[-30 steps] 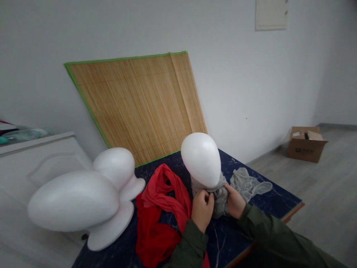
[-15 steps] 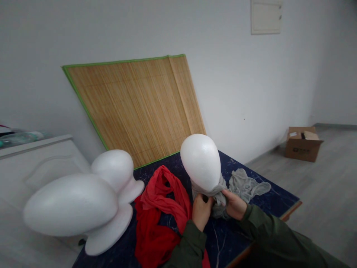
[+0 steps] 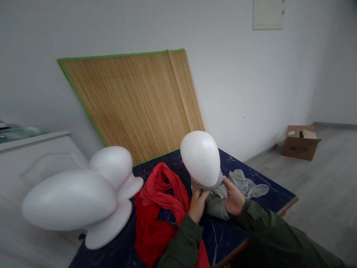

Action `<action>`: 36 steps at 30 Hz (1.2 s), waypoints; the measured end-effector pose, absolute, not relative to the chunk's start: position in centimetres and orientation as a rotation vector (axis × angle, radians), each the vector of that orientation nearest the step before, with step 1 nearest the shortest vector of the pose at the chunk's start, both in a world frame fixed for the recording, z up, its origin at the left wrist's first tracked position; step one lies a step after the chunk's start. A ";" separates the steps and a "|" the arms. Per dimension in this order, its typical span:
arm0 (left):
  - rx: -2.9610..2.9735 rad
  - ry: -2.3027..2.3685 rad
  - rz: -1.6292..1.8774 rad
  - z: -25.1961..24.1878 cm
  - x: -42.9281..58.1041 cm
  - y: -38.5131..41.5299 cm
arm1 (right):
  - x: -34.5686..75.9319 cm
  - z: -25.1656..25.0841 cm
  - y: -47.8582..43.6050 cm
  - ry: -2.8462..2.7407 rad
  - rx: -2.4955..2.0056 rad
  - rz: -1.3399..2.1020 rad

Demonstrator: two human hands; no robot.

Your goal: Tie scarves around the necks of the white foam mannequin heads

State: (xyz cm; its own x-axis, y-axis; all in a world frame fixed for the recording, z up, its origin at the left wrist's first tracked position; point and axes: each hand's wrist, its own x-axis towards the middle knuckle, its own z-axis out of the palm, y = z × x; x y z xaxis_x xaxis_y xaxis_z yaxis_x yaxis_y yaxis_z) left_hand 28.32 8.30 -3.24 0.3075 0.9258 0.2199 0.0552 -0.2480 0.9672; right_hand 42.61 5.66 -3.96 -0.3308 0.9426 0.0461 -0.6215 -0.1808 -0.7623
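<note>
Left to right, two lying foam heads (image 3: pixel 69 199) at 9 o'clock and a red scarf (image 3: pixel 158 208) at 8 o'clock flank an upright foam head (image 3: pixel 200 158) on a dark marble table (image 3: pixel 267 197), the left hand (image 3: pixel 198 204) and right hand (image 3: pixel 234 197) clamped on a grey scarf (image 3: pixel 216 206) at its neck, higher than a moment ago, and a cardboard box (image 3: pixel 301 143) on the floor at 2 o'clock.

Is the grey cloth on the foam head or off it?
On: the grey cloth wraps the base of the foam head, gathered by the left hand and right hand.
</note>
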 end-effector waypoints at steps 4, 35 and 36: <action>1.563 0.850 0.852 -3.1 27.9 8.7 | 42.7 -4.0 5.6 -0.811 -0.539 1.758; 0.951 0.678 0.827 -3.2 24.1 10.9 | 46.8 -6.2 10.7 -1.425 -1.519 0.541; 0.964 0.667 0.834 -3.1 24.1 10.8 | 46.7 -6.1 10.8 -1.455 -1.528 0.551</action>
State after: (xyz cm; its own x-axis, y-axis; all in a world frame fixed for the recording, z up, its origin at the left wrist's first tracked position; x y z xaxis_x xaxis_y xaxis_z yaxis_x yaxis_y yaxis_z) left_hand 24.11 10.82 -3.11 0.5212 0.8447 -0.1222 -0.3048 0.3179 0.8978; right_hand 46.70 10.75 -6.09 0.1995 0.9424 0.2685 0.5283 0.1273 -0.8395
